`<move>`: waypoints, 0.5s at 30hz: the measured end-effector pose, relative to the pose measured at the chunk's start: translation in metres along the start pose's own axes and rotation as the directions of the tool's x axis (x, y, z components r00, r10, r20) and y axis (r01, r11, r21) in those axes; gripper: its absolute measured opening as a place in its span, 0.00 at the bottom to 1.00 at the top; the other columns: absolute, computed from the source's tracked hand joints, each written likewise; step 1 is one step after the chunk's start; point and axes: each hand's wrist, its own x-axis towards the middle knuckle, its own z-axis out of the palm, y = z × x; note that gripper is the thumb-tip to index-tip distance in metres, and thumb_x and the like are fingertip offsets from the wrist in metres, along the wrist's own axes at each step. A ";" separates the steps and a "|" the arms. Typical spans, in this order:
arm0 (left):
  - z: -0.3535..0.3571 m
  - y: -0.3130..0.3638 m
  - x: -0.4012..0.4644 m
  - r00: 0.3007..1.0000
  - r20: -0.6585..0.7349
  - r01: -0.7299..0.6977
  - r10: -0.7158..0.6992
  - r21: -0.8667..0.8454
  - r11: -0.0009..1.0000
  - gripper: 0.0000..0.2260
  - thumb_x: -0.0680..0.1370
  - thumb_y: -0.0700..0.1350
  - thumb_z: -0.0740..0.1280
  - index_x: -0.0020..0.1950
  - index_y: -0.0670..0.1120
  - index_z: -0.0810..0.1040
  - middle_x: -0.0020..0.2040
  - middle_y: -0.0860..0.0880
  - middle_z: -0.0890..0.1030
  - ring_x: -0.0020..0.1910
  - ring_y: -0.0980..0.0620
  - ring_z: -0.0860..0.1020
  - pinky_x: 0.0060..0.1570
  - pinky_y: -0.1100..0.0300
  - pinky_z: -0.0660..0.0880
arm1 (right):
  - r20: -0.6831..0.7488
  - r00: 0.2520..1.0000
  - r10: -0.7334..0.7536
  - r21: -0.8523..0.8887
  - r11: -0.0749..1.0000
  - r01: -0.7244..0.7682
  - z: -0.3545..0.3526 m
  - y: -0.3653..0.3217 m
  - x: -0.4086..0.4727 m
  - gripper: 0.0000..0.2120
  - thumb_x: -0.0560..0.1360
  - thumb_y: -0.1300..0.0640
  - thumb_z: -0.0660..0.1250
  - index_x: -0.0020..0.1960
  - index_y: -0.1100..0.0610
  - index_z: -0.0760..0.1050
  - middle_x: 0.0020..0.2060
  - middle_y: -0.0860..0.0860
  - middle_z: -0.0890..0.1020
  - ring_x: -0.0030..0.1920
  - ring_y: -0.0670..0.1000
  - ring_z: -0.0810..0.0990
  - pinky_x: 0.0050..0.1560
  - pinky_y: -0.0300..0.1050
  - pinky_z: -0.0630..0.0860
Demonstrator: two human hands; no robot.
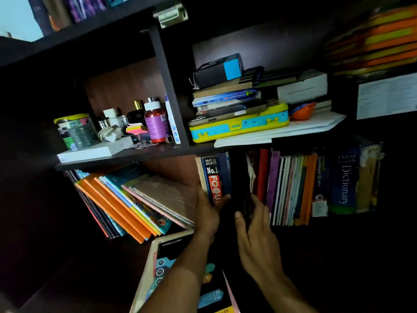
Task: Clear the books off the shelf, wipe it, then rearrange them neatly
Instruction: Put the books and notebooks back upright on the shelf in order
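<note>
On the lower shelf stands a row of upright books, from a "Focus" book (213,179) to a blue Dictionary (345,177) at the right. My left hand (208,211) grips the bottom of the Focus book, thumb across its spine. My right hand (255,236) holds a dark book (240,184) beside it, with the thumb on the near side and the fingers behind. Left of them, a stack of orange and pastel books (135,204) leans over. A large black book (171,256) lies flat under my left forearm.
The upper shelf (126,154) carries a yellow-blue case (239,127) under stacked books and boxes, a white box (94,151), a purple-labelled bottle (155,123), a tin (75,132) and small items. A vertical divider (169,86) splits it. Orange-yellow folders (379,39) sit at the top right.
</note>
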 end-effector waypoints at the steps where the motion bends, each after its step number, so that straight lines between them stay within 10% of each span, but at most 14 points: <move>1: -0.001 -0.001 0.000 1.000 0.001 -0.001 0.001 -0.008 1.000 0.34 0.74 0.47 0.78 0.75 0.55 0.65 0.62 0.52 0.81 0.59 0.53 0.82 0.61 0.47 0.80 | 0.025 1.000 0.001 0.000 1.000 -0.001 0.001 0.000 0.001 0.30 0.80 0.35 0.52 0.79 0.41 0.50 0.73 0.43 0.64 0.64 0.43 0.73 0.55 0.42 0.74; 10: -0.001 0.010 -0.006 0.991 0.020 0.131 -0.130 -0.026 0.991 0.25 0.79 0.56 0.68 0.73 0.46 0.71 0.62 0.40 0.82 0.61 0.42 0.81 0.61 0.46 0.79 | 0.268 0.960 -0.087 0.223 0.975 0.026 0.001 0.020 0.012 0.52 0.65 0.45 0.82 0.79 0.37 0.54 0.70 0.35 0.66 0.67 0.32 0.68 0.64 0.28 0.68; 13: -0.002 0.011 -0.009 0.969 -0.034 0.234 -0.245 -0.197 0.952 0.18 0.88 0.46 0.51 0.49 0.41 0.77 0.36 0.42 0.83 0.35 0.53 0.84 0.34 0.65 0.79 | 0.274 0.956 -0.106 0.181 0.982 0.057 0.003 0.022 0.008 0.45 0.71 0.50 0.79 0.74 0.26 0.54 0.62 0.35 0.70 0.55 0.35 0.75 0.49 0.29 0.76; 15: -0.001 0.005 -0.011 0.946 0.012 0.308 -0.325 -0.356 0.882 0.18 0.88 0.46 0.50 0.48 0.44 0.76 0.36 0.45 0.81 0.36 0.50 0.81 0.30 0.65 0.77 | 0.223 0.972 -0.070 0.173 0.984 0.032 0.003 0.022 0.009 0.38 0.72 0.48 0.78 0.67 0.24 0.58 0.58 0.39 0.73 0.48 0.40 0.79 0.45 0.36 0.80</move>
